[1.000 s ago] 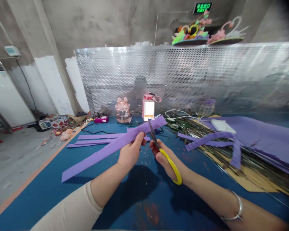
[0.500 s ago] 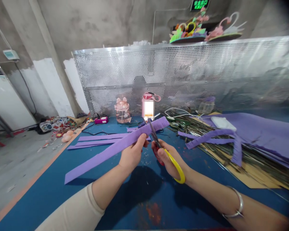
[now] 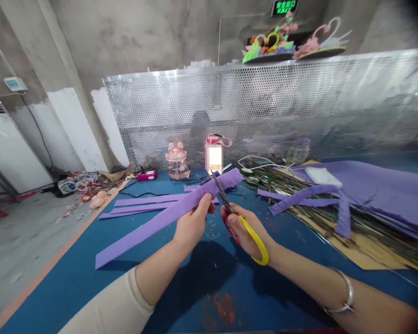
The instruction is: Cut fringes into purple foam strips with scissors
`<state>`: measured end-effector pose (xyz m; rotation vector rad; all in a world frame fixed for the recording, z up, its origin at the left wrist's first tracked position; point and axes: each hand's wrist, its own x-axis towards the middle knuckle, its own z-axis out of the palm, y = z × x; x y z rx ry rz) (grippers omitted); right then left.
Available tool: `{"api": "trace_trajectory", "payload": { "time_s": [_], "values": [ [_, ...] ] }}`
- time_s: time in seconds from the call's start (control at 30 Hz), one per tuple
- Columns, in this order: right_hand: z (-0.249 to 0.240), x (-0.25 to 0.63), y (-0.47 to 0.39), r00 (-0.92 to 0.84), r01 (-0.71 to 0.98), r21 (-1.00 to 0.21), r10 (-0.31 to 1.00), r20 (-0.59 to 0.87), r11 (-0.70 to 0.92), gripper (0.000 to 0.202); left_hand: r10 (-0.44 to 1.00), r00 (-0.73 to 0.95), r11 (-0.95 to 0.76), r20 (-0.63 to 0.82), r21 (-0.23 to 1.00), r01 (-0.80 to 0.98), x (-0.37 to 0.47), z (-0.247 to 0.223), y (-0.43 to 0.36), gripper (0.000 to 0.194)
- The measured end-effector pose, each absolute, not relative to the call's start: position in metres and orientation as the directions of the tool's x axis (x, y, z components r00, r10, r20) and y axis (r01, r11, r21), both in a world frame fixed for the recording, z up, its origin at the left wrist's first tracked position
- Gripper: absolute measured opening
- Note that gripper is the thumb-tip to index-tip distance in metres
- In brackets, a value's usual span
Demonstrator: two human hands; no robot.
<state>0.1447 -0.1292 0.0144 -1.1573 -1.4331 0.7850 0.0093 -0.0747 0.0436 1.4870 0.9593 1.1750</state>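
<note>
My left hand (image 3: 194,219) pinches a long purple strip (image 3: 153,228), of paper or thin foam, between thumb and fingers. The strip slants from the lower left up to the right, held above the table. My right hand (image 3: 245,227) is closed round the handles of scissors (image 3: 256,241), one handle yellow and the other red. Their blades lie across the strip's upper right part, just beyond my left thumb. Whether the blades bite into the strip I cannot tell. Behind my left hand, several more purple strips (image 3: 139,210) lie flat on the table.
The blue table (image 3: 191,297) carries a bundle of dark stems (image 3: 320,218) on the right, with purple strips (image 3: 343,213) and a large purple sheet (image 3: 379,190) there. Two pink bottles, one a bear-shaped bottle (image 3: 177,160), stand before a perforated metal screen (image 3: 160,111). A magenta power box (image 3: 146,175) sits left.
The scissor blades sit slightly further closed across the strip. Both hands stay almost in place, and the view has shifted a little.
</note>
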Motion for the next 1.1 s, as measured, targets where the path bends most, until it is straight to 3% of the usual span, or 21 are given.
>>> {"api": "trace_trajectory", "payload": {
  "time_s": [0.33, 0.47, 0.77, 1.1],
  "values": [
    [0.0139, 0.1520, -0.1242, -0.149, 0.331, -0.825, 0.888, 0.434, 0.459, 0.062, 0.951, 0.194, -0.232, 0.240, 0.971, -0.065, 0.0084, 0.0372, -0.0670, 0.042],
    [0.0130, 0.1515, -0.1249, -0.201, 0.383, -0.794, 0.882, 0.427, 0.472, 0.056, 0.949, 0.173, -0.256, 0.263, 0.965, -0.061, 0.0083, 0.0356, -0.0664, 0.042],
    [0.0095, 0.1509, -0.1239, -0.126, 0.316, -0.820, 0.878, 0.462, 0.477, 0.052, 0.947, 0.232, -0.231, 0.224, 0.973, 0.002, 0.0086, 0.0416, -0.0741, 0.039],
    [0.0151, 0.1478, -0.1284, -0.039, 0.302, -0.875, 0.922, 0.384, 0.378, 0.062, 0.945, 0.234, -0.235, 0.228, 0.972, 0.002, 0.0096, 0.0419, -0.0744, 0.036]
  ]
}}
